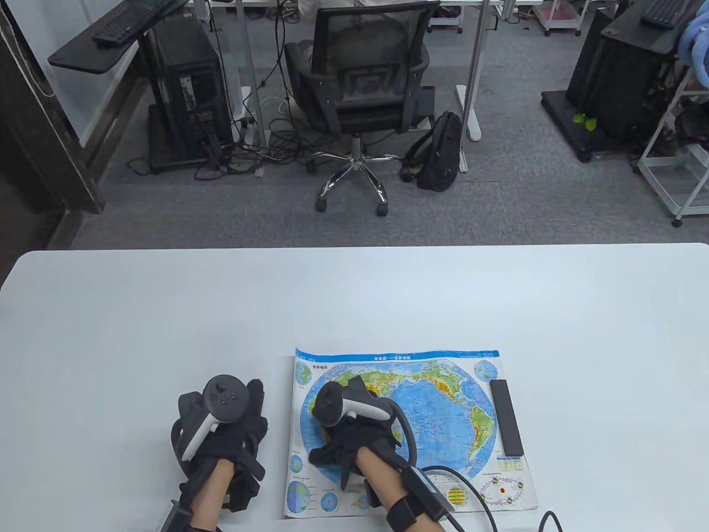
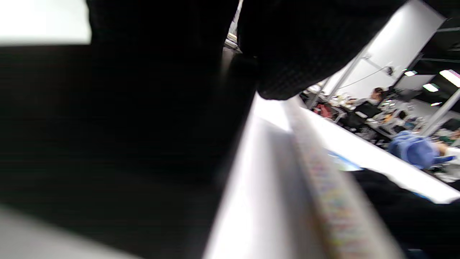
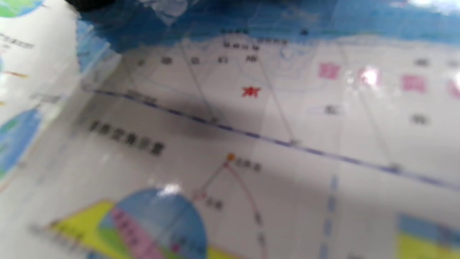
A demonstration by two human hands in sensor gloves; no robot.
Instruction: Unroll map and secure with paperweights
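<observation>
The world map lies unrolled and flat on the white table, near the front edge. A black bar paperweight lies along its right edge. My right hand presses down on the left-middle part of the map, and the right wrist view shows only map print close up. My left hand is on the table just left of the map. In the left wrist view its fingers sit over a long dark bar, which looks like a second paperweight, next to the map's left edge.
The table stretches bare behind and to both sides of the map. A cable runs from my right wrist over the map's lower part. An office chair and a backpack stand on the floor beyond the table.
</observation>
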